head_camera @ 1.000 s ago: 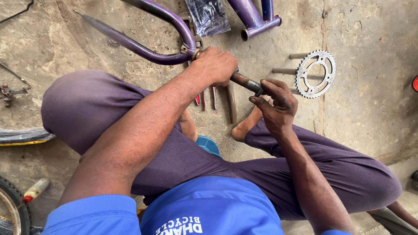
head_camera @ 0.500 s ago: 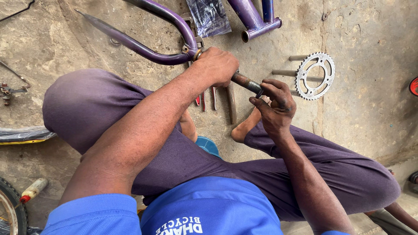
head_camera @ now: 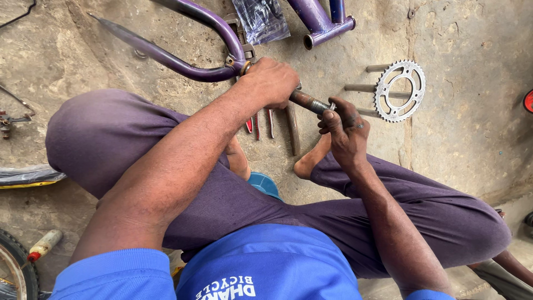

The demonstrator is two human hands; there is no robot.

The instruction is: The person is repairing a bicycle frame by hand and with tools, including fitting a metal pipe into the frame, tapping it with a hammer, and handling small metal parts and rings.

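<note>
A short dark metal rod (head_camera: 308, 102), threaded near its outer end, sits between the person's two hands above the concrete floor (head_camera: 472, 50). The left hand (head_camera: 271, 82) is clenched around the rod's inner end, knuckles up, right against the joint of the purple bicycle frame (head_camera: 189, 64). The right hand (head_camera: 345, 129) pinches the rod's outer end with its fingertips (head_camera: 327, 115), the rest of the hand hanging below the grip.

Just under the rod, a few slim tools with red handles (head_camera: 260, 123) and a flat metal bar (head_camera: 292, 129) lie on the floor, beside a bare foot (head_camera: 311, 159). Beyond the right hand's grip, a silver chainring (head_camera: 400, 90) rests over two rods, near but not touching the fingers; past it the floor is bare. Above the left hand, a plastic bag (head_camera: 260, 19) lies between frame tubes, close to the grip. The person's purple-trousered legs (head_camera: 222, 189) close off the space below both hands. Far off to the left lie a tyre (head_camera: 14, 272) and a small wire part.
</note>
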